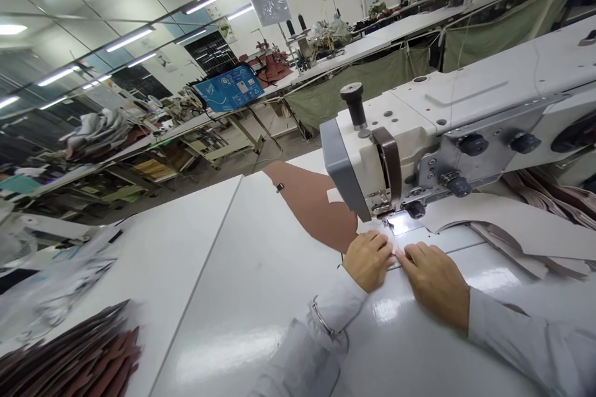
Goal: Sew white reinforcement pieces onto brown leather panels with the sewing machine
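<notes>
A white industrial sewing machine [447,118] stands on the white table [233,273], with a small light lit under its needle area. A brown leather-like piece [311,201] runs from the needle toward the far left. My left hand [369,258] rests with curled fingers on the material just in front of the needle. My right hand [433,282] lies beside it, fingers stretched toward the needle and pressing a pale piece [503,226] flat. Both hands touch the work, close together. The needle itself is hidden.
A stack of dark brown cut pieces [79,360] lies at the near left table edge. More striped material [559,198] is piled behind the machine at the right. Long workbenches with machines, heaps of fabric and a blue screen [230,88] fill the room beyond.
</notes>
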Motion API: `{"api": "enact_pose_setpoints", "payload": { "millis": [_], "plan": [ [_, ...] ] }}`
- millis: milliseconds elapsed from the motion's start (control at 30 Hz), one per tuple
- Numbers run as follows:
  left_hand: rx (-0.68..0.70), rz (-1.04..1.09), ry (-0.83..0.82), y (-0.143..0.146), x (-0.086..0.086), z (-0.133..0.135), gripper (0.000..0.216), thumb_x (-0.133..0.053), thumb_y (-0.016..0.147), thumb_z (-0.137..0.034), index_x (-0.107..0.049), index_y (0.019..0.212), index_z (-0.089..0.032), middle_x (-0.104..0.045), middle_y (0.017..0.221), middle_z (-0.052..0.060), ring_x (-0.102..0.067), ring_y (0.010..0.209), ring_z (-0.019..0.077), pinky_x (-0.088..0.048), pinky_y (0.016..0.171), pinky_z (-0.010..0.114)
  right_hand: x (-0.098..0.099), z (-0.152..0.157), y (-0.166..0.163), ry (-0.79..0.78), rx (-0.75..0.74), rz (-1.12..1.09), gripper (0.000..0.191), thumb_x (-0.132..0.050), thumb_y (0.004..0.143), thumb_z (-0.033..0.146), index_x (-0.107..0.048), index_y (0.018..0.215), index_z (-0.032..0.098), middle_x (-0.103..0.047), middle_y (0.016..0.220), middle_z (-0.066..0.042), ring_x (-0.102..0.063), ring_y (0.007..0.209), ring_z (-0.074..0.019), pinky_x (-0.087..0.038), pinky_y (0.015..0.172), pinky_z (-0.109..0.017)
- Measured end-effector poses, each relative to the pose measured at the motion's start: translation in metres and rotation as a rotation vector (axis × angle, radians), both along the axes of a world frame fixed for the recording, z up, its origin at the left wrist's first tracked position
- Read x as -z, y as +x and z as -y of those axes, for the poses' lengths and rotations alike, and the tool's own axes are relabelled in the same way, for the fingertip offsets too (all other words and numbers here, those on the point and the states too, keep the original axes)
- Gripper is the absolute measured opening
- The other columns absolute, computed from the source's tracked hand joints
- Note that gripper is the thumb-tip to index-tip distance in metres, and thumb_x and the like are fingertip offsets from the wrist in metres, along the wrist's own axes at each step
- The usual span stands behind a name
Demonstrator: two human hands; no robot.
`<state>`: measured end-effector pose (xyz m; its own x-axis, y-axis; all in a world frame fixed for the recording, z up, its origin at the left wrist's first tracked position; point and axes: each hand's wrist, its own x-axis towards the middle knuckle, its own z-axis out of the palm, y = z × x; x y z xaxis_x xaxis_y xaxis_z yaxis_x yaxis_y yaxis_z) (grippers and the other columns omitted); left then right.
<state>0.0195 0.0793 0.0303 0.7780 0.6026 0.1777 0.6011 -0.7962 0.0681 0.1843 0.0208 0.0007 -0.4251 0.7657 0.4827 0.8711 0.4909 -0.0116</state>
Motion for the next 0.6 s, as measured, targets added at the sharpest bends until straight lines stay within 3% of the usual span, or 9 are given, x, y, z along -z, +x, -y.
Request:
{"api": "enact_pose_setpoints", "payload": {
  "millis": [167,433,600],
  "plan": [
    [-0.052,0.008,0.009,0.001,0.001,0.000,0.012,-0.044,0.086,-0.022,-0.055,0.091,-0.018,-0.058,0.097,0.006,-0.052,0.095,0.0188,-0.046,0.076,0.033,-0.001,-0.006,0.001,0.014,-0.021,-0.035,0.024,-0.039,0.082,0.006,-0.060,0.089,0.013,-0.045,0.072,-0.005,-0.035,0.067,-0.0175,-0.023,0.061,-0.031],
    [-0.101,0.116,0.021,0.002,0.017,-0.019,0.011,-0.048,0.086,-0.018,-0.058,0.087,-0.017,-0.061,0.100,0.004,-0.054,0.099,0.0167,-0.048,0.084,0.029,-0.007,-0.033,0.002,-0.034,-0.014,-0.080,0.025,-0.038,0.081,0.005,-0.061,0.084,0.014,-0.048,0.074,-0.006,-0.037,0.071,-0.0170,-0.026,0.064,-0.030],
    [-0.187,0.053,0.016,0.003,0.020,-0.028,0.014,-0.047,0.088,-0.022,-0.060,0.090,-0.019,-0.063,0.099,0.004,-0.058,0.088,0.0164,-0.051,0.074,0.029,-0.007,-0.043,0.002,-0.036,0.011,-0.102,0.025,-0.040,0.083,0.006,-0.062,0.090,0.016,-0.050,0.076,-0.005,-0.038,0.073,-0.0165,-0.027,0.066,-0.028]
  ]
}}
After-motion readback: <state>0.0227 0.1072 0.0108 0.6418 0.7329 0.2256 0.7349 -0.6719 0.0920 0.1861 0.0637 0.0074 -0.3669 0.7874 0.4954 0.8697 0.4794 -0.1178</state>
